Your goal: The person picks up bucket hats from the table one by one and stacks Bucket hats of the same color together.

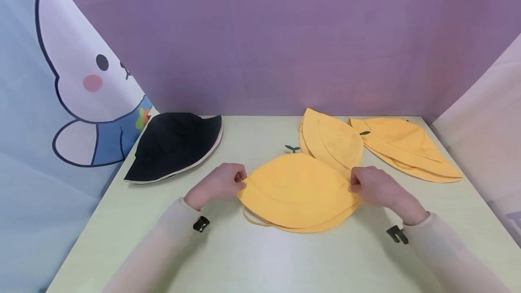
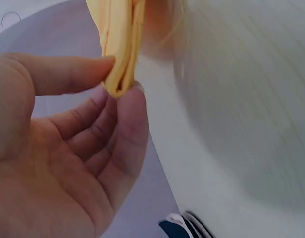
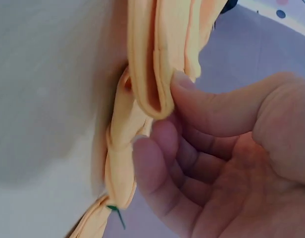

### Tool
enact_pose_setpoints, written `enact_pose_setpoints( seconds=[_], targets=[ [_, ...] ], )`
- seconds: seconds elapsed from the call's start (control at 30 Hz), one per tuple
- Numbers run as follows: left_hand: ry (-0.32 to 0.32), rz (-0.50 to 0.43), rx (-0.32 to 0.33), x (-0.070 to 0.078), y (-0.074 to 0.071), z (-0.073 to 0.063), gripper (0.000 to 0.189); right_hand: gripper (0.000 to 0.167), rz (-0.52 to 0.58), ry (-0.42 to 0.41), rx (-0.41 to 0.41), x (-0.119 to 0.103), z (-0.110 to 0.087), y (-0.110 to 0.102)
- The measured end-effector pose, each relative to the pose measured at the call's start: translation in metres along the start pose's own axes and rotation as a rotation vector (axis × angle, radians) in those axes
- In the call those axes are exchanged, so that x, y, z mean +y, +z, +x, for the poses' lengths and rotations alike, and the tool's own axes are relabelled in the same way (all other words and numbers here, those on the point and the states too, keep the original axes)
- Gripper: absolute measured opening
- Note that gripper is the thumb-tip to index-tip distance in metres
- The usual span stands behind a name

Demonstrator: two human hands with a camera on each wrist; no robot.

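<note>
Item insp.: front yellow hat (image 1: 299, 193), fabric, folded approx. flat, crown to rear, brim layers showing at front; loc. right of black hat (image 1: 175, 148) & nearer the person. Resting on table (image 1: 260, 270) or slightly raised, can't confirm. L hand (image 1: 224, 182), on the side nearer black hat, pinches that end of the fold betw. thumb & index; remaining fingers bent, w/o load. R hand (image 1: 376, 189), on the side farther from black hat, grips the opp. end: thumb on the fold, fingertips curled under; far-side contact partly hidden, so pressure can't be verified. Green sprout (image 1: 292, 148) shows at crown top; thin yellow cord (image 1: 254, 218) loops out under the brim on the side toward black hat. Also noted, both right of black hat: middle yellow hat (image 1: 333, 139) & far yellow hat (image 1: 403, 144), the latter farthest out. Handling (est.): light, soft, limp, low slip, not fragile; layers prob. shift if only one is caught. Rec. hold: both fold ends, all layers betw. thumb & index; keep off sprout (likely weakest pt.) & mind cord, a probable snag.
</note>
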State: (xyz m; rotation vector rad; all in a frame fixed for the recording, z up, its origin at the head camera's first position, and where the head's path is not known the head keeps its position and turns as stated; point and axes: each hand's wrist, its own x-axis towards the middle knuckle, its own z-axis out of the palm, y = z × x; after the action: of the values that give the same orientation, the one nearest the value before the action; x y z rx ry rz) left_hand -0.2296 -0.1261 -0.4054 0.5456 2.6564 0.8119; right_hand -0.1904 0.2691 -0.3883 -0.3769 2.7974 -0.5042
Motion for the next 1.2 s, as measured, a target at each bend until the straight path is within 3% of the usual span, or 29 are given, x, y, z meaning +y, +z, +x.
enact_pose_setpoints(
  seconds=[0.17,0.47,0.83,1.2],
  targets=[
    [-0.068,0.070,0.033,-0.014,-0.007,-0.003,0.003,0.013,-0.003,-0.015,0.037,-0.015,0.015,0.005],
    [-0.157,0.176,0.006,-0.023,-0.012,-0.005,0.008,0.013,-0.097,-0.029,0.044,-0.034,0.029,0.017],
    [-0.182,0.226,0.017,-0.030,-0.003,-0.003,0.007,0.015,-0.139,0.012,0.011,-0.039,0.028,0.037],
    [-0.150,0.273,0.016,-0.026,-0.002,-0.001,0.008,0.015,-0.058,0.010,0.024,-0.035,0.024,0.034]
  ],
)
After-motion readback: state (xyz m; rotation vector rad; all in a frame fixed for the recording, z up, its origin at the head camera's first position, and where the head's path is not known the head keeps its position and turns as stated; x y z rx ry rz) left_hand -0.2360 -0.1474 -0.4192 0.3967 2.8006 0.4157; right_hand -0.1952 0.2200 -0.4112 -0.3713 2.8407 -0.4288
